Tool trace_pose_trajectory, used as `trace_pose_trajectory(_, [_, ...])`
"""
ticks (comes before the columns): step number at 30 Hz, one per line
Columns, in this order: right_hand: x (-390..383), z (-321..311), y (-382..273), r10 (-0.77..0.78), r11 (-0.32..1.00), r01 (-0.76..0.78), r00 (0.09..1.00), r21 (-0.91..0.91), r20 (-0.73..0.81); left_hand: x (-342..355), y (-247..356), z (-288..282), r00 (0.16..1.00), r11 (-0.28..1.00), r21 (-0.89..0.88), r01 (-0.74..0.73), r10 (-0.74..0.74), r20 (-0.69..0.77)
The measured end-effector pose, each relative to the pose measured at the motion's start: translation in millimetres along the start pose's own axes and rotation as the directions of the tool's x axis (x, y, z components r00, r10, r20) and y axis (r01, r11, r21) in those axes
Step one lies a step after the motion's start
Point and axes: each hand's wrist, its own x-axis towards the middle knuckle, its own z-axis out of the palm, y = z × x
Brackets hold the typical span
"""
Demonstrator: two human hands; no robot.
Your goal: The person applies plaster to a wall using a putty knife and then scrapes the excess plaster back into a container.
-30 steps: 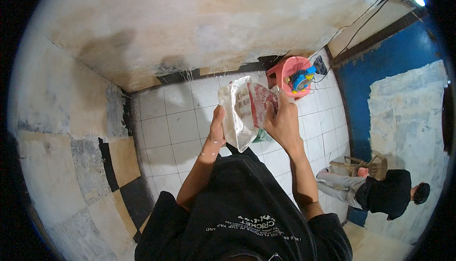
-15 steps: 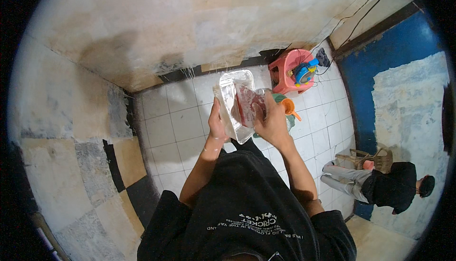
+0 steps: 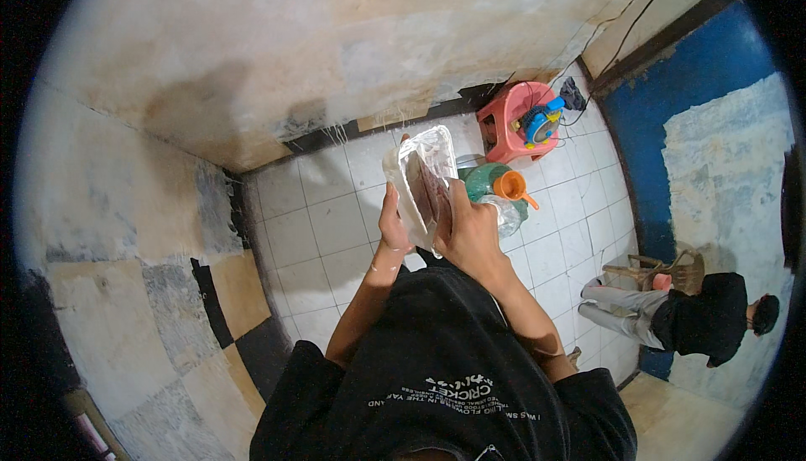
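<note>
I hold a clear plastic bag [image 3: 424,175] with reddish contents upright in front of me, over a white tiled floor [image 3: 327,226]. My left hand [image 3: 393,227] grips the bag's left edge from below. My right hand [image 3: 468,227] is closed on its right side. Both forearms come up from my black shirt at the lower edge.
Just beyond my right hand stand a green bucket [image 3: 485,182] with an orange scoop [image 3: 512,185] and a clear plastic bottle [image 3: 508,213]. A pink stool [image 3: 508,121] with a blue object on it stands by the stained wall. Another person in black [image 3: 680,314] sits at the right.
The bag has turned from spread flat to edge-on and more upright, and both hands have shifted slightly with it. The seated person has barely moved.
</note>
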Motion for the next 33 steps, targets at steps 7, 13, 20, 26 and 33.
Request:
trace_pose_trajectory(7, [-4, -14, 12, -0.001, 0.994, 0.013, 0.994, 0.106, -0.112, 0, 3, 4, 0.999, 0.996, 0.068, -0.050, 0.049, 0.022])
trace_pose_trajectory(13, [-5, -14, 12, 0.034, 0.990, -0.011, 0.987, 0.142, -0.158, 3, 5, -14, 0.994, 0.994, -0.075, 0.076, -0.069, 0.090])
trace_pose_trajectory(20, [-10, -16, -4, -0.049, 0.991, 0.060, 0.995, 0.117, -0.089, 5, -2, -11, 0.987, 0.989, -0.051, 0.135, -0.131, 0.091])
trace_pose_trajectory(26, [-6, -18, 27, -0.049, 0.976, 0.086, 0.982, 0.200, -0.181, 6, 4, -24, 0.992, 0.991, 0.032, 0.128, -0.128, -0.001])
trace_pose_trajectory(33, [10, -29, 23, 0.145, 0.971, -0.100, 0.969, 0.218, -0.201, 1, 1, -15, 0.998, 0.988, 0.150, 0.016, -0.006, -0.067])
